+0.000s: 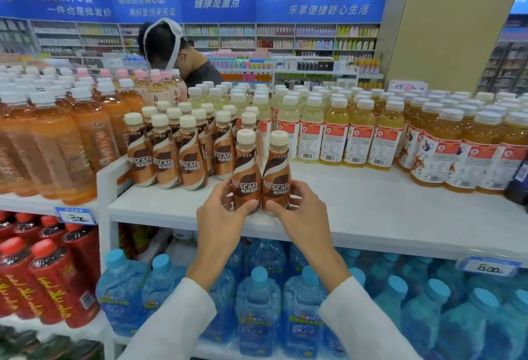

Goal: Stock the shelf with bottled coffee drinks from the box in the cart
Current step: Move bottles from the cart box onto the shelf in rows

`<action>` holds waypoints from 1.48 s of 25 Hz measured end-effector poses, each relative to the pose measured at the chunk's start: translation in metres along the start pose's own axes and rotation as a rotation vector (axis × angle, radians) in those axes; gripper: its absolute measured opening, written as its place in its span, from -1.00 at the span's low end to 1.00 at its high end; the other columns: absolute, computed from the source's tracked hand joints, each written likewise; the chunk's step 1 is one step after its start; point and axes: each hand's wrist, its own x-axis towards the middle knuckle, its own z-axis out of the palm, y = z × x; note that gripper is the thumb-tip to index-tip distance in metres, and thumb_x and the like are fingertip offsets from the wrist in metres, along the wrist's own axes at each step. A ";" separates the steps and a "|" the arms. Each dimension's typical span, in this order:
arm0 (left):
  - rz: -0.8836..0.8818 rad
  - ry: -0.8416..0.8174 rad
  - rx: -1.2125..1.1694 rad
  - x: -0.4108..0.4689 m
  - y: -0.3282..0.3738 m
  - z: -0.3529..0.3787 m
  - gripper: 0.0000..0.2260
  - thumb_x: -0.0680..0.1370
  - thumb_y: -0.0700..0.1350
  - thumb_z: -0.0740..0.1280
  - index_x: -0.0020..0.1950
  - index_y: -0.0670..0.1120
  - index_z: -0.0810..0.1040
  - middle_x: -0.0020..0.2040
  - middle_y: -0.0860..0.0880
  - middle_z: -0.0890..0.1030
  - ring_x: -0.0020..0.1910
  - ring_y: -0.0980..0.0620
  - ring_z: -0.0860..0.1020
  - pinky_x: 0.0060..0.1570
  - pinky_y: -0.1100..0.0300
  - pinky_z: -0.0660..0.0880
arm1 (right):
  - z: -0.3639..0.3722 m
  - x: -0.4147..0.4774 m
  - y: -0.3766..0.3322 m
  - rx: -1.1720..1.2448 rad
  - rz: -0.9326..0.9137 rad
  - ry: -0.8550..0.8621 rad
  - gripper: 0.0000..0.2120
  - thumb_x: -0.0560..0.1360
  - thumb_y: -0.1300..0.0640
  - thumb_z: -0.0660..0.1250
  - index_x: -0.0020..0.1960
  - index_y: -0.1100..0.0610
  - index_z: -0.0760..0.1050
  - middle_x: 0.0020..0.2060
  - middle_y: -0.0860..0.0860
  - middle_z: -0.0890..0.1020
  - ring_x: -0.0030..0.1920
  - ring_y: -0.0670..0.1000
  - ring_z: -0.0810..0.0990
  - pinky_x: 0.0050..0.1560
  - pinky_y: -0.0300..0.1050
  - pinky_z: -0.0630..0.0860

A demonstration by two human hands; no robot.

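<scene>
Two brown Nescafe coffee bottles with cream caps stand upright side by side near the front of the white top shelf [371, 216]. My left hand [221, 213] grips the left bottle [246, 165] low down. My right hand [300, 213] grips the right bottle [277, 165] the same way. Behind and to the left stands a group of several matching coffee bottles [177, 153] in rows. The box and the cart are out of view.
Yellow juice bottles [357, 131] fill the shelf's back and right. Orange tea bottles [57, 136] stand on the left. Blue water bottles [257, 302] and red drink bottles [43, 274] sit on the lower shelves. A person [174, 50] bends behind the display.
</scene>
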 end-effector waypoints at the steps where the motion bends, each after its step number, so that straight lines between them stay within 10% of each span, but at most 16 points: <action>1: 0.003 0.021 0.022 0.007 -0.004 -0.007 -0.43 0.42 -0.01 0.61 0.41 0.10 0.53 0.03 0.35 0.59 -0.02 0.46 0.58 -0.06 0.57 0.45 | 0.012 0.005 -0.006 0.007 -0.004 -0.016 -0.49 0.42 0.01 0.58 0.31 -0.02 0.50 0.13 -0.16 0.65 0.08 -0.09 0.65 0.17 -0.13 0.59; 7: 0.030 0.095 0.237 0.048 -0.021 -0.023 -0.43 0.46 -0.01 0.57 0.44 -0.03 0.52 0.22 0.03 0.49 0.17 -0.01 0.58 0.27 0.04 0.53 | 0.059 0.028 -0.022 0.013 -0.009 -0.035 -0.52 0.45 0.06 0.55 0.31 0.06 0.49 0.20 -0.01 0.66 0.17 0.00 0.63 0.24 0.00 0.57; 15: 0.014 0.184 0.174 0.056 -0.033 -0.013 -0.58 0.48 -0.07 0.56 0.27 -0.06 0.49 0.14 -0.01 0.59 0.14 -0.04 0.58 0.21 -0.11 0.56 | 0.071 0.037 -0.023 0.007 -0.005 -0.038 -0.50 0.46 0.07 0.54 0.34 0.07 0.46 0.23 0.01 0.65 0.20 0.03 0.63 0.24 -0.05 0.55; 37: 0.034 0.232 0.157 0.053 -0.032 -0.009 -0.53 0.51 -0.05 0.54 0.38 -0.05 0.49 0.22 0.00 0.55 0.17 0.04 0.56 0.24 0.03 0.58 | 0.077 0.040 -0.021 -0.020 -0.011 -0.042 -0.45 0.51 0.05 0.50 0.43 0.09 0.39 0.31 0.03 0.59 0.28 0.05 0.58 0.33 0.03 0.52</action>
